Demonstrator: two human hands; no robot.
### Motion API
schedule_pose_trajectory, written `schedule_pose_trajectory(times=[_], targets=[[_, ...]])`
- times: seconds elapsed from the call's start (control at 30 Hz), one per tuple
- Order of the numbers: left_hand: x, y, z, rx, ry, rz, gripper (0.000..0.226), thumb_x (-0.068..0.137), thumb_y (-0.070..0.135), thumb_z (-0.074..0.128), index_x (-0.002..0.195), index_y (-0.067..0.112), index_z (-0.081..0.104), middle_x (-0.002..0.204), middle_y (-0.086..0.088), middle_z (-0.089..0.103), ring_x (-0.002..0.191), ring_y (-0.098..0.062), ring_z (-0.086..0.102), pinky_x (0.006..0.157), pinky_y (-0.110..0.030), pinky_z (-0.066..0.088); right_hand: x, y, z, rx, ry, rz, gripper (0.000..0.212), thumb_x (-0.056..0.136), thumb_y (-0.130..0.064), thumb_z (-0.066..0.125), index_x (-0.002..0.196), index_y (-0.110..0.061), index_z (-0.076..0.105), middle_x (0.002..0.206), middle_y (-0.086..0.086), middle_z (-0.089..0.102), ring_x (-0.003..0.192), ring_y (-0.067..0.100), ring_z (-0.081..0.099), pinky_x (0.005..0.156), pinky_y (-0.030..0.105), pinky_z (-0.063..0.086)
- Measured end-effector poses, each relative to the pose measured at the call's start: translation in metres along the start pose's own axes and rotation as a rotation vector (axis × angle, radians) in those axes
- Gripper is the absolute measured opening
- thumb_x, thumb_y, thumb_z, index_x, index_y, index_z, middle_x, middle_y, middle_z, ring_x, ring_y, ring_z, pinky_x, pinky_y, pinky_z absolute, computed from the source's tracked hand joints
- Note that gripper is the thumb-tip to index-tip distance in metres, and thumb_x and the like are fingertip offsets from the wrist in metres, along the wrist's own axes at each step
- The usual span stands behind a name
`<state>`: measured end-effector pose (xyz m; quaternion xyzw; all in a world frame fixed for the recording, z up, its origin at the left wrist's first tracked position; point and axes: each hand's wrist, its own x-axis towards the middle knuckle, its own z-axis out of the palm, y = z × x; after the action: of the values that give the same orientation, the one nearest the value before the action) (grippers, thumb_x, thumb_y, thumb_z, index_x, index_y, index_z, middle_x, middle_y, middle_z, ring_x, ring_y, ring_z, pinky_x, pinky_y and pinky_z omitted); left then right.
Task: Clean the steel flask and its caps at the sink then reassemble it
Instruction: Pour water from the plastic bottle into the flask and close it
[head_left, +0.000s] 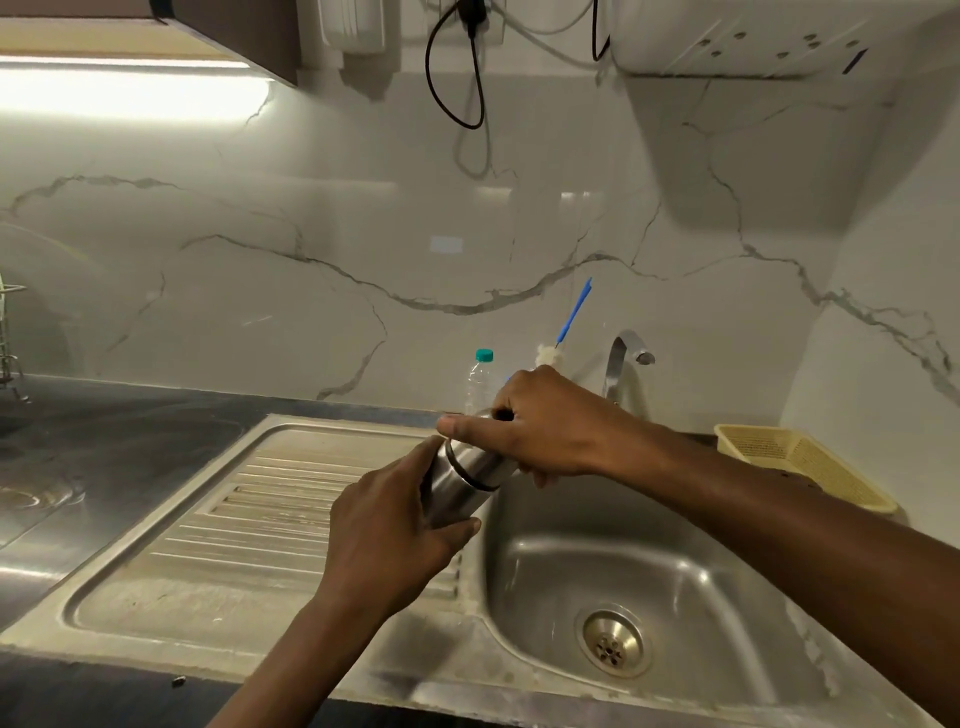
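while the steel flask (462, 483) hangs over the ridge between drainboard (249, 519) and sink basin (701, 582), open room lies at 5 o'clock in the basin bowl around the drain (613, 644), and at 8 o'clock over the ribbed drainboard. tight side is 12 to 1 o'clock: plastic bottle (480, 376), blue-handled brush (571, 312) and tap (626, 358) stand just behind the hands, against the marble wall. yellow basket (800, 467) sits at 3 o'clock on the desk (104, 441), well apart.

flask long axis is tilted, base at 7 o'clock, top at 1 o'clock, dark band near the upper end.

left hand (395, 525) comes in from 7 o'clock, grip wrapped round the lower body, thumb across the front. right hand (540, 426) comes in from 4 o'clock, forearm over the basin, grip curled over the flask's top end, one finger laid out toward 9 o'clock. the cap under that hand is hidden, can't tell its seating.
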<state>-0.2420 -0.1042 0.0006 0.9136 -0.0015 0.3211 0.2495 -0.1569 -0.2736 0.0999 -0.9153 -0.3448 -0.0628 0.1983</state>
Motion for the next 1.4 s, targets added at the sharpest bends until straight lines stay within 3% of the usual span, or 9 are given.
schedule_pose_trajectory(times=[0.1,0.2,0.4,0.53,0.73,0.83,1.03,1.23,1.4], targets=[[0.002,0.001,-0.002,-0.013,-0.026,-0.027,0.083,0.069,0.057,0.089,0.143,0.039,0.056,0.107,0.015,0.075,0.083,-0.008,0.064,0.072,-0.021,0.043,0.002,0.007,-0.012,-0.097,-0.062,-0.051,0.078,0.081,-0.091,0.049,0.094,-0.018,0.072,0.084,0.002,0.076,0.071,0.015,0.074,0.079,0.045,0.064],[0.003,0.001,-0.004,-0.03,-0.036,-0.043,0.084,0.068,0.056,0.091,0.142,0.037,0.058,0.106,0.013,0.075,0.084,-0.007,0.063,0.074,-0.023,0.046,0.0,0.011,-0.034,0.029,-0.252,-0.274,0.066,0.085,-0.057,0.078,0.143,-0.035,0.056,0.135,-0.009,0.066,0.116,0.007,0.064,0.1,0.03,0.056],[0.003,0.005,-0.002,-0.002,-0.031,-0.016,0.082,0.069,0.056,0.09,0.142,0.039,0.057,0.11,0.014,0.076,0.086,-0.009,0.067,0.078,-0.025,0.053,0.0,0.017,-0.024,0.184,-0.185,-0.19,0.043,0.09,-0.056,0.074,0.111,-0.018,0.074,0.093,-0.001,0.078,0.079,0.014,0.078,0.077,0.035,0.065],[0.002,0.007,-0.001,0.042,-0.033,-0.015,0.083,0.07,0.056,0.09,0.143,0.036,0.057,0.113,0.013,0.076,0.094,-0.014,0.071,0.08,-0.028,0.051,-0.006,0.009,-0.009,0.079,-0.116,0.041,0.08,0.09,-0.082,0.045,0.077,-0.007,0.068,0.06,0.008,0.072,0.052,0.019,0.073,0.069,0.034,0.065],[0.003,0.001,-0.001,-0.006,-0.04,-0.033,0.082,0.068,0.055,0.091,0.142,0.038,0.057,0.11,0.013,0.076,0.085,-0.006,0.063,0.079,-0.026,0.053,-0.002,0.017,-0.035,0.1,-0.237,-0.231,0.065,0.086,-0.051,0.081,0.145,-0.037,0.056,0.136,-0.008,0.067,0.107,0.006,0.069,0.098,0.031,0.057],[0.003,0.003,-0.001,-0.008,-0.036,-0.018,0.083,0.069,0.053,0.092,0.143,0.036,0.058,0.113,0.012,0.076,0.087,-0.007,0.064,0.081,-0.028,0.054,-0.002,0.025,-0.033,0.145,-0.263,-0.318,0.055,0.086,-0.037,0.085,0.136,-0.029,0.064,0.123,-0.01,0.071,0.11,0.009,0.07,0.095,0.034,0.06],[0.001,0.004,0.001,0.044,-0.027,-0.008,0.082,0.067,0.055,0.09,0.141,0.039,0.058,0.105,0.015,0.075,0.088,-0.015,0.07,0.072,-0.027,0.046,-0.005,0.016,-0.007,0.069,-0.091,-0.022,0.069,0.09,-0.078,0.055,0.08,-0.011,0.071,0.065,0.003,0.073,0.055,0.015,0.073,0.064,0.03,0.061],[0.001,-0.003,0.002,-0.018,-0.024,-0.038,0.082,0.065,0.054,0.092,0.139,0.04,0.06,0.101,0.017,0.073,0.08,-0.007,0.06,0.073,-0.027,0.05,-0.005,0.028,-0.026,0.083,-0.264,-0.343,0.065,0.087,-0.044,0.082,0.146,-0.038,0.054,0.132,-0.011,0.066,0.115,0.006,0.066,0.095,0.026,0.057],[0.004,0.001,0.002,0.014,-0.032,-0.012,0.079,0.068,0.055,0.091,0.138,0.039,0.059,0.106,0.015,0.076,0.083,-0.009,0.066,0.076,-0.028,0.053,-0.006,0.032,-0.016,0.036,-0.095,-0.287,0.047,0.09,-0.062,0.071,0.124,-0.03,0.067,0.102,-0.015,0.068,0.091,0.0,0.067,0.079,0.026,0.055]])
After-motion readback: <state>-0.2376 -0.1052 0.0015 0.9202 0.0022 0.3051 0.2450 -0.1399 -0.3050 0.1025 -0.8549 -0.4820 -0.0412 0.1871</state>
